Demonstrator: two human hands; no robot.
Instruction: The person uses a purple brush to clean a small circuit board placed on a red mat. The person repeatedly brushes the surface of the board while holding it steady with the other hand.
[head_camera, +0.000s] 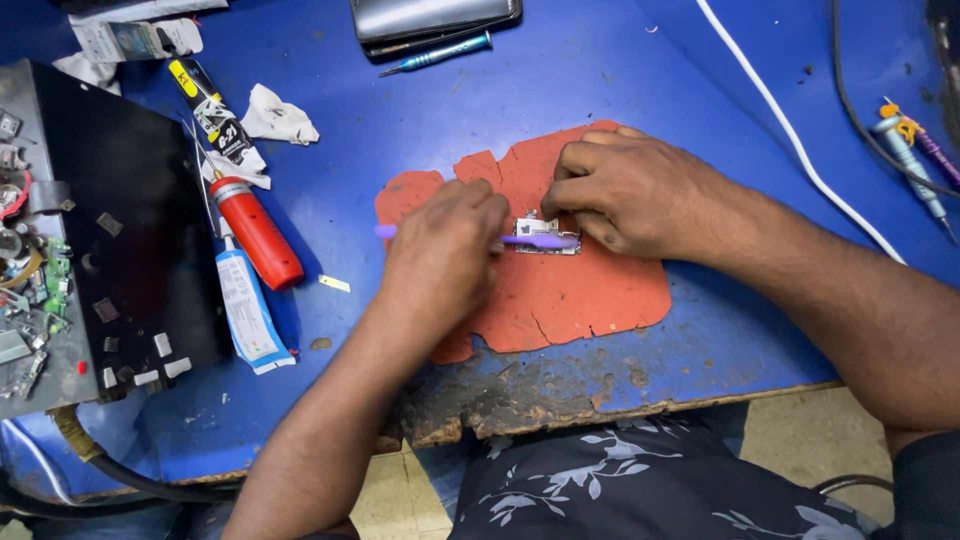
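1. Head view, the work itself: the left hand (445, 250) has its fingers closed around a purple brush (530, 240), whose handle sticks out at nine o'clock of the fist and whose head lies across a small circuit board (547, 236). The board sits near the middle of a ragged orange mat (560, 290) on the blue bench (420, 110).

2. Same view, the other hand: the right hand (625, 195) comes in from three o'clock, its fingers curled shut and pressed down on the board's upper right edge, pinning it to the mat. Whether the fingertips pinch the board or only press on it I cannot tell.

3. Step in hand, as I judge it: scrubbing the board with the brush while it is held still.

4. What the next move calls for, by my reading: short, light strokes along the board, with the right hand keeping firm pressure so that the small part does not skid on the mat.

5. Surroundings: at nine o'clock of the mat lie a red tube (255, 232) and a white tube (245, 312), touching end to end. At twelve o'clock a teal screwdriver (437, 54) lies just below a grey phone (432, 17). A white cable (800, 140) runs across at two o'clock.
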